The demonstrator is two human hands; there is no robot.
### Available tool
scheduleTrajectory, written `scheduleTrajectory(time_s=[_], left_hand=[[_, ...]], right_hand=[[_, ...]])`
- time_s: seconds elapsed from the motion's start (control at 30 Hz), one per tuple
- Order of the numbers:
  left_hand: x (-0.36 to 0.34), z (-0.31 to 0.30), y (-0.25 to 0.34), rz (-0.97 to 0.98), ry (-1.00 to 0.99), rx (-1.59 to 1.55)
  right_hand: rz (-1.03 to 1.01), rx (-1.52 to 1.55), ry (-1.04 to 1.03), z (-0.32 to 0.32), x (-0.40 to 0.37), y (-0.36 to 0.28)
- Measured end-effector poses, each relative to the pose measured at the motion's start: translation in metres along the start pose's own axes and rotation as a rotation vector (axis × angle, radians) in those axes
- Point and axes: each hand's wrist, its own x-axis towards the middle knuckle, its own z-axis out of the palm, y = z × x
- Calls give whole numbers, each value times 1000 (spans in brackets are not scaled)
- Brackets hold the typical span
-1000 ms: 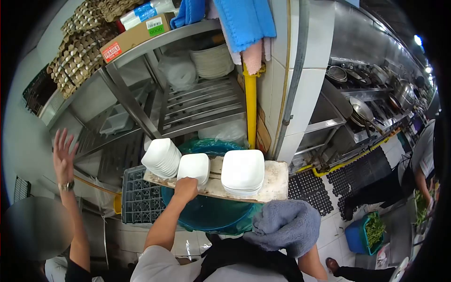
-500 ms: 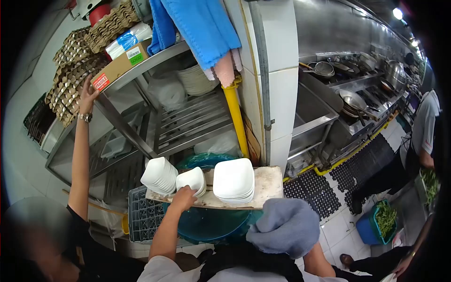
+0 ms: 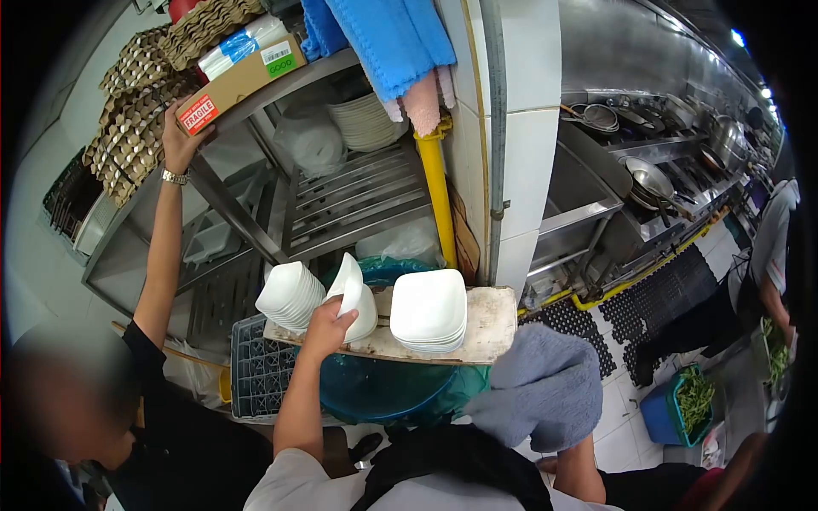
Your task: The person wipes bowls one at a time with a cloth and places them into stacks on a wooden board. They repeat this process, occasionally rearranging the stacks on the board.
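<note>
My left hand (image 3: 330,328) grips a white square bowl (image 3: 347,281) by its edge, tilted up on its side above the short middle stack of bowls (image 3: 365,317). To its left leans a taller stack of white bowls (image 3: 292,296). A third stack of larger white square dishes (image 3: 429,308) stands to the right. All three stacks rest on a worn white board (image 3: 487,324) over a blue-green tub (image 3: 383,387). A grey towel (image 3: 545,387) hangs over my right hand and hides its fingers; the towel is held up at the end of my right forearm.
At left, another person's hand (image 3: 181,136) touches a cardboard box (image 3: 243,85) on the steel shelf. A grey dish rack (image 3: 256,366) stands beside the tub. A tiled pillar (image 3: 520,170) and yellow pipe (image 3: 436,200) rise behind. Another person (image 3: 771,247) works at right.
My left hand has lifted one bowl off the middle stack and tipped it up. The grey towel has shifted right with my right arm. The other person's hand has moved further onto the box.
</note>
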Motion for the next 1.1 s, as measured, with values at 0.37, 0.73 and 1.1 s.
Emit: scheduleTrajectory(time_s=[0.37,0.73,1.1], left_hand=[[-18,4,66,-35,272,-243],[-26,13,84,147,73,-834],[-35,33,99,57,86,-1040]], right_hand=[[207,-267,75,-20,-18,-21],[160,-423,42,-35,-13,-11],[136,-583,60,-40,-12,2]])
